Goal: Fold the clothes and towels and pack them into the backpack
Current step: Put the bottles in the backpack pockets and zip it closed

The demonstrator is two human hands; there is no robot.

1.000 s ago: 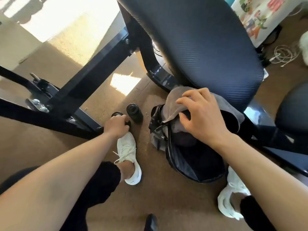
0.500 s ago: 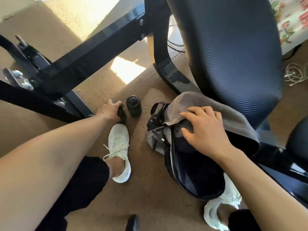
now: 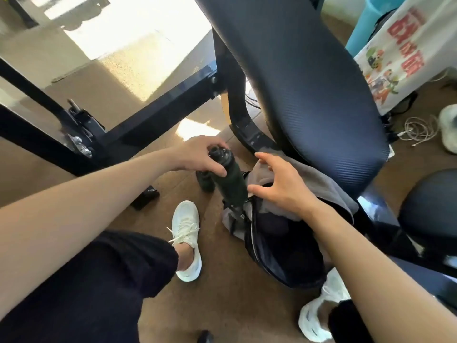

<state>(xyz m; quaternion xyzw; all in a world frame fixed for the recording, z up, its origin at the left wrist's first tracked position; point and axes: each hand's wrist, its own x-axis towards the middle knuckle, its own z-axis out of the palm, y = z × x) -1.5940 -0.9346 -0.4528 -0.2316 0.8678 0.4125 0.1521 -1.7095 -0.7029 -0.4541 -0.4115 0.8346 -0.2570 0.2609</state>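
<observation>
Over the backpack [image 3: 272, 263], left hand [image 3: 197, 155] grips bottle [image 3: 231, 181]; right hand [image 3: 280, 185] splayed.

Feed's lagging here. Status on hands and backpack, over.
Left hand grips dark bottle beside backpack. Right hand open over grey towel draped on backpack's top. Chair seat overhangs it.

Mostly cloth and matt finishes.
Grey towel [image 3: 317, 185] soft cloth; backpack [image 3: 279, 261] slightly shiny fabric; bottle [image 3: 232, 185] matt dark green; floor [image 3: 222, 305] rough carpet.
</observation>
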